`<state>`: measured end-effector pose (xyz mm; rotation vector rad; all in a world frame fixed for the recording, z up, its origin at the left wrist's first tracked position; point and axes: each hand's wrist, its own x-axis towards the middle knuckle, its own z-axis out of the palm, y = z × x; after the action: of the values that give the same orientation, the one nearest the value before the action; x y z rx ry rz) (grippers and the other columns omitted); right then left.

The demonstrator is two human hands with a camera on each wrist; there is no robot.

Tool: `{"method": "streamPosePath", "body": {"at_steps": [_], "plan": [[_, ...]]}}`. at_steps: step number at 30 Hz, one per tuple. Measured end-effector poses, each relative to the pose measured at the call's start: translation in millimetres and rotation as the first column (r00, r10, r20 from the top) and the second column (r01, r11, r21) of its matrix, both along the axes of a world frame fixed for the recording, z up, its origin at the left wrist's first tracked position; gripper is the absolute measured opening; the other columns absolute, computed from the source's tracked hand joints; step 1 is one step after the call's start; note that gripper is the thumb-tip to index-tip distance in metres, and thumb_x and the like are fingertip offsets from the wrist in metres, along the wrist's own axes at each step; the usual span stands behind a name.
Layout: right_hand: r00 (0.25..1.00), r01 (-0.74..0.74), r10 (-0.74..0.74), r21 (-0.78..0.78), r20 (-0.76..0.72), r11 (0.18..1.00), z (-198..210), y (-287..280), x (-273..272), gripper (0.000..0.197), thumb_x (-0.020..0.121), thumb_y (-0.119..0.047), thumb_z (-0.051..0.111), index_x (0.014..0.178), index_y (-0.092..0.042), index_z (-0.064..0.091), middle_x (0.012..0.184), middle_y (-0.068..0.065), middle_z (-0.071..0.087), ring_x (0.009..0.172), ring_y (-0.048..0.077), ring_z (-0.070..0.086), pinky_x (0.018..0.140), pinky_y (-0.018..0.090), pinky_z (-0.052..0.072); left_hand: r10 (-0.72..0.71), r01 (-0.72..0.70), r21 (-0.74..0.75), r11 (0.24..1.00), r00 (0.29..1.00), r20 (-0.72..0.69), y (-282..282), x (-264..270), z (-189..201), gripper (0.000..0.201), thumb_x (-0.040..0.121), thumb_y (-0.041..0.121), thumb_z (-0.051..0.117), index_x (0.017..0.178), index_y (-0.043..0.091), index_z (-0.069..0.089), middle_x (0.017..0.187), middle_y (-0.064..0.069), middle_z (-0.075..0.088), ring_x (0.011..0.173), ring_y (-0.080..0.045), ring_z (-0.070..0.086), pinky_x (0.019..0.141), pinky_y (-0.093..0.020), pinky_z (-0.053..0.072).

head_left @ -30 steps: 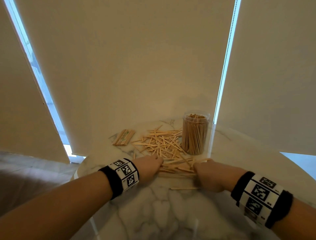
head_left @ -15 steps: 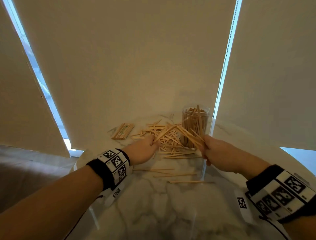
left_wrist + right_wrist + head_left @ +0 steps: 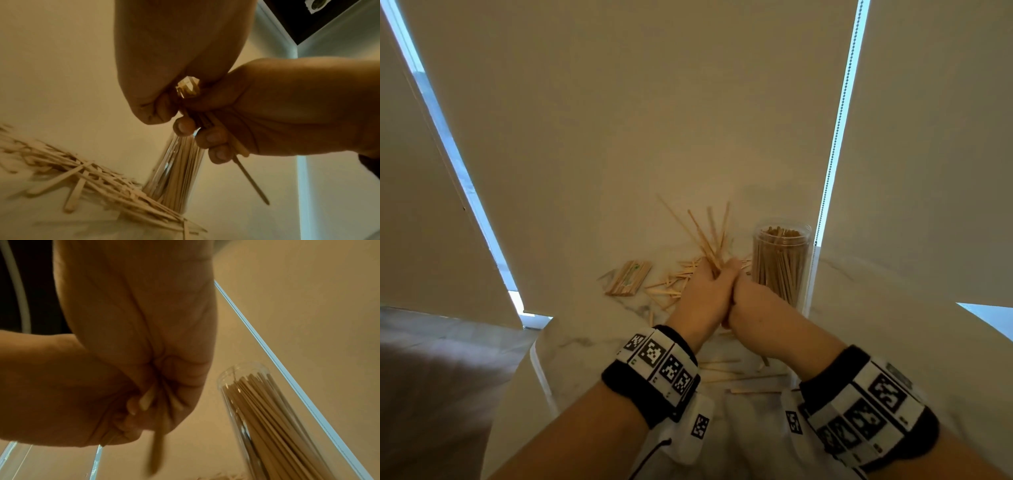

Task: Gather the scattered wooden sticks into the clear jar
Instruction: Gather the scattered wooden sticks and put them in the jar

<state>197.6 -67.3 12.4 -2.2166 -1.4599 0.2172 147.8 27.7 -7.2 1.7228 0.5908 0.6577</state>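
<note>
Both hands are pressed together above the table and grip one bundle of wooden sticks [image 3: 706, 236], whose tips fan upward. My left hand [image 3: 703, 294] closes on the bundle from the left, my right hand [image 3: 751, 303] from the right. In the left wrist view the right hand's fingers [image 3: 213, 138] curl round the sticks [image 3: 188, 89], and one stick [image 3: 251, 178] pokes down. The clear jar [image 3: 780, 263], packed with upright sticks, stands just right of the hands. Scattered sticks [image 3: 671, 287] lie behind and left of the hands. The right wrist view shows the jar [image 3: 267, 418] beside the fists.
A flat pack of sticks [image 3: 628, 282] lies at the back left of the white marble table [image 3: 893, 325]. A few loose sticks [image 3: 743, 378] lie near me between the wrists. Roller blinds [image 3: 654, 120] hang right behind the table, with a bead chain [image 3: 835, 144] by the jar.
The hands swept sticks together on the table, then lifted them. They now meet and hold the bundle upright, left of the jar. A few sticks stayed on the near table.
</note>
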Motion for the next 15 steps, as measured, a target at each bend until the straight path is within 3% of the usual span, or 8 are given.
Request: {"method": "streamPosePath", "body": {"at_steps": [2,4,6,7,9,12,15], "plan": [[0.999,0.012,-0.012,0.012,-0.041,1.0,0.7,5.9,4.2,0.037,0.097,-0.007,0.047,0.133,-0.005,0.043,0.089,-0.002,0.057,0.068,0.007,0.05,0.058,0.015,0.037,0.058,-0.059,-0.01,0.998,0.998,-0.024,11.6,8.7,-2.7,0.042,0.104,0.049,0.044,0.13,0.019,0.058,0.123,-0.002,0.067,0.115,-0.022,0.063,0.105,-0.048,0.049],[0.999,-0.003,0.003,0.002,-0.046,1.0,5.9,8.0,6.3,0.038,0.099,-0.011,0.046,0.137,-0.012,0.041,0.086,-0.008,0.054,0.067,0.002,0.049,0.055,0.014,0.036,0.089,-0.089,-0.08,0.993,0.996,-0.006,22.8,14.3,-5.3,0.043,0.104,0.05,0.042,0.126,0.018,0.059,0.117,-0.006,0.069,0.11,-0.028,0.065,0.103,-0.052,0.051],[0.999,-0.051,0.051,-0.031,-0.004,0.998,10.0,7.9,9.6,0.04,0.101,-0.016,0.046,0.14,-0.019,0.042,0.099,-0.003,0.063,0.078,0.009,0.059,0.068,0.019,0.048,0.093,-0.091,-0.15,0.984,0.996,0.009,36.5,19.2,-9.2,0.045,0.105,0.049,0.041,0.119,0.012,0.061,0.105,-0.01,0.07,0.097,-0.031,0.066,0.095,-0.05,0.054],[0.998,-0.049,0.052,-0.054,0.039,0.997,13.6,6.5,9.3,0.038,0.101,-0.019,0.046,0.139,-0.021,0.044,0.103,0.0,0.065,0.085,0.014,0.062,0.076,0.026,0.052,0.088,-0.08,-0.19,0.978,0.996,0.034,42.2,20.5,-10.8,0.046,0.106,0.048,0.04,0.11,0.008,0.062,0.094,-0.011,0.07,0.086,-0.03,0.065,0.085,-0.048,0.054],[0.998,-0.005,0.009,-0.067,0.064,0.998,13.1,5.0,13.7,0.029,0.098,-0.023,0.051,0.126,-0.022,0.056,0.1,0.0,0.068,0.09,0.018,0.064,0.083,0.032,0.054,0.074,-0.031,-0.292,0.956,0.988,0.139,46.5,21.1,-10.7,0.04,0.11,0.041,0.039,0.092,0.008,0.055,0.072,-0.008,0.061,0.067,-0.027,0.057,0.065,-0.042,0.048],[0.997,0.058,-0.051,-0.127,0.056,0.99,12.5,2.4,22.9,0.012,0.093,-0.03,0.059,0.094,-0.021,0.066,0.085,-0.002,0.069,0.08,0.016,0.066,0.077,0.031,0.055,0.022,0.084,-0.344,0.935,0.956,0.294,40.3,20.8,-10.4,0.03,0.112,0.033,0.038,0.092,0.013,0.049,0.062,0.001,0.043,0.056,-0.018,0.043,0.055,-0.034,0.041],[0.988,0.154,-0.154,-0.053,-0.002,0.987,23.1,-5.5,35.3,0.034,0.096,-0.045,0.055,0.078,-0.02,0.067,0.07,-0.001,0.071,0.066,0.009,0.067,0.068,0.03,0.055,-0.078,0.198,-0.333,0.922,0.937,0.34,32.7,18.8,-11.4,0.029,0.111,0.035,0.038,0.092,0.016,0.05,0.062,0.005,0.032,0.05,-0.009,0.028,0.047,-0.023,0.029]]}}
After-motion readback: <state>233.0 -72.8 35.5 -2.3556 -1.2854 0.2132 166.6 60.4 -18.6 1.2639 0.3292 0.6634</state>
